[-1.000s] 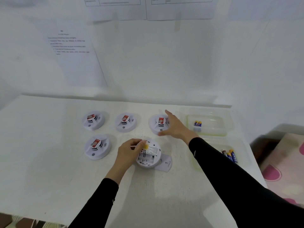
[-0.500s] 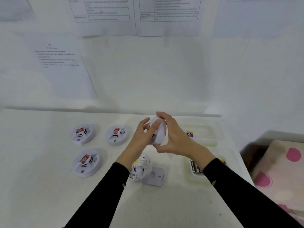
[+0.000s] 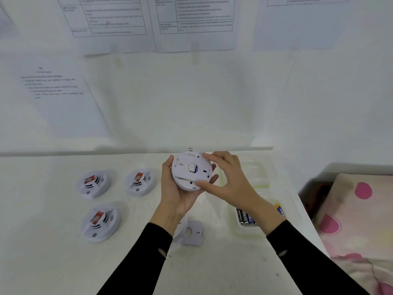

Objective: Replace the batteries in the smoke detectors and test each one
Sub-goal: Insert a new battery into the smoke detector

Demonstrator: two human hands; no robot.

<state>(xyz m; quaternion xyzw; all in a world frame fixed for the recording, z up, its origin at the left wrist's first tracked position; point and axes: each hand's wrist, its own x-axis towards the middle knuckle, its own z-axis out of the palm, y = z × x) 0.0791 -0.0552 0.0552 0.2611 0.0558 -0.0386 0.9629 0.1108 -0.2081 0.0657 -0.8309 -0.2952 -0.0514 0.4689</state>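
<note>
Above the white table (image 3: 63,262), both hands hold one smoke detector (image 3: 191,170) with its back plate facing the camera. The left hand (image 3: 176,194) cradles it from below; the right hand (image 3: 229,179) pinches its rim, thumb low, fingers on top. This looks like opening the back. Next comes a twist to free the plate, then a swap using batteries (image 3: 245,217) from the clear tray (image 3: 295,218). Three detectors (image 3: 93,186) wait untouched at left.

wall sheets (image 3: 114,18): print blurred | batteries (image 3: 245,217): partly behind right wrist | floor item (image 3: 361,220): edge-cropped
</note>
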